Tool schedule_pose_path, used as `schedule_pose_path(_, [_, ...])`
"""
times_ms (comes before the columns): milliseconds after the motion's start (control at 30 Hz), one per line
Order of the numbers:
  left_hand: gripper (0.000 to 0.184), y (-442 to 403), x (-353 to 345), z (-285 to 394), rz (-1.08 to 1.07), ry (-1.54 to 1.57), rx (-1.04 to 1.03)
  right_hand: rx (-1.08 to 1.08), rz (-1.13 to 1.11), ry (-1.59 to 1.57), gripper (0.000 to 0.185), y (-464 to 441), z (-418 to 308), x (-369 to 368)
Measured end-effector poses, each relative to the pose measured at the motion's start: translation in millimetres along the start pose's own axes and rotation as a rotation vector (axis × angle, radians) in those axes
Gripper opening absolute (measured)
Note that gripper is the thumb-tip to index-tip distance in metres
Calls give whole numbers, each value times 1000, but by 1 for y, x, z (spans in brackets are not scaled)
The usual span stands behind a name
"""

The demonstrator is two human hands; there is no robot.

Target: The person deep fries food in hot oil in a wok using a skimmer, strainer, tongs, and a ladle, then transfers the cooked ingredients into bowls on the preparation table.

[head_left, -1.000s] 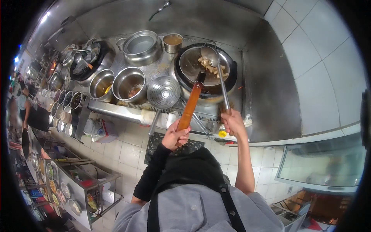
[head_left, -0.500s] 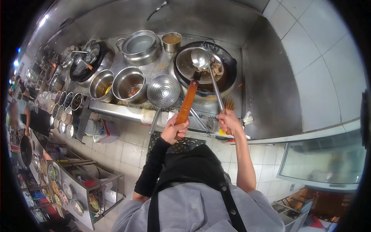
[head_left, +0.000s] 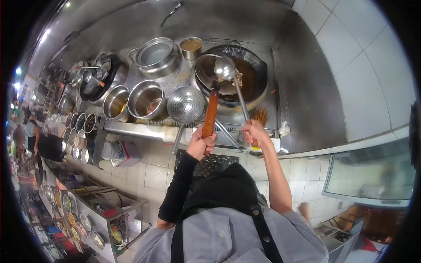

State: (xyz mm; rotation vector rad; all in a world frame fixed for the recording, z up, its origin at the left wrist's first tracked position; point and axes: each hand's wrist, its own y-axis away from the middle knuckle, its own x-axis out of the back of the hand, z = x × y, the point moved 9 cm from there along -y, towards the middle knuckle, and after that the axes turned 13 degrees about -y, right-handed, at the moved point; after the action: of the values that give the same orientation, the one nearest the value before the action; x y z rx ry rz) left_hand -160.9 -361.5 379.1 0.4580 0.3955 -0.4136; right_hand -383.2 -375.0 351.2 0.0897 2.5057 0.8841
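My left hand point(head_left: 202, 142) is wrapped round the flat wooden handle point(head_left: 211, 113) of a wide round strainer point(head_left: 206, 70), which lies over the left part of a black wok point(head_left: 262, 70). Dark liquid shows in the wok. My right hand point(head_left: 255, 133) grips the long metal handle of a ladle point(head_left: 225, 68). The ladle's bowl is over the strainer, its shiny side up. Pieces of food point(head_left: 237, 79) show beside the bowl; the rest are hidden. A bamboo brush point(head_left: 260, 115) stands just behind my right hand.
Left of the wok are a perforated skimmer point(head_left: 186, 104), two open pots point(head_left: 147, 100) point(head_left: 116, 103), a large lipped pot point(head_left: 155, 55) and a small pot of broth point(head_left: 191, 47). Another wok point(head_left: 115, 81) holds utensils. A person point(head_left: 31, 131) stands at far left.
The strainer and ladle have shifted left across the wok, uncovering more dark liquid on the right. The ladle's bowl has turned over, and less food shows.
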Motion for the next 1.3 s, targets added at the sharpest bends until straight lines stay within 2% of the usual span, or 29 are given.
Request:
schedule_pose_path(33, [46,-2,1,2,29,-27,18,-15,-15,-37,15,-2,-7,-4])
schedule_pose_path(167, [54,-2,-4,17,121,-170,69,247,161,211,13,-1,-16,-7])
schedule_pose_path(267, [58,-6,-16,30,160,-346,69,251,125,297,14,-15,-23,-10])
schedule_pose_path(300, [59,-10,-13,36,205,-539,64,225,163,318,17,-9,-24,-12])
schedule_pose_path(400, [56,-26,-4,55,339,-1102,-246,384,317,535,19,18,-16,-11])
schedule_pose_path(433, [57,-19,-12,70,433,-1297,-383,532,360,542,18,27,-5,-2])
schedule_pose_path(533, [72,-27,-16,73,389,-1348,-122,392,355,372,14,94,4,-10])
schedule_pose_path(567, [81,-29,-15,75,425,-1423,-159,388,375,362,12,109,5,-8])
schedule_pose_path(667, [85,-29,-11,89,465,-1569,-232,415,431,344,10,132,10,0])
schedule_pose_path(933, [84,-40,14,109,472,-1626,-320,499,485,364,11,143,1,26])
schedule_pose_path(1133, [74,-50,28,117,500,-1471,-263,453,455,362,14,147,-1,20])
schedule_pose_path(1233, [68,-64,51,114,484,-1345,-358,438,436,372,14,143,6,20])
schedule_pose_path(1300, [67,-84,79,104,390,-1280,-321,423,426,370,14,141,10,20])
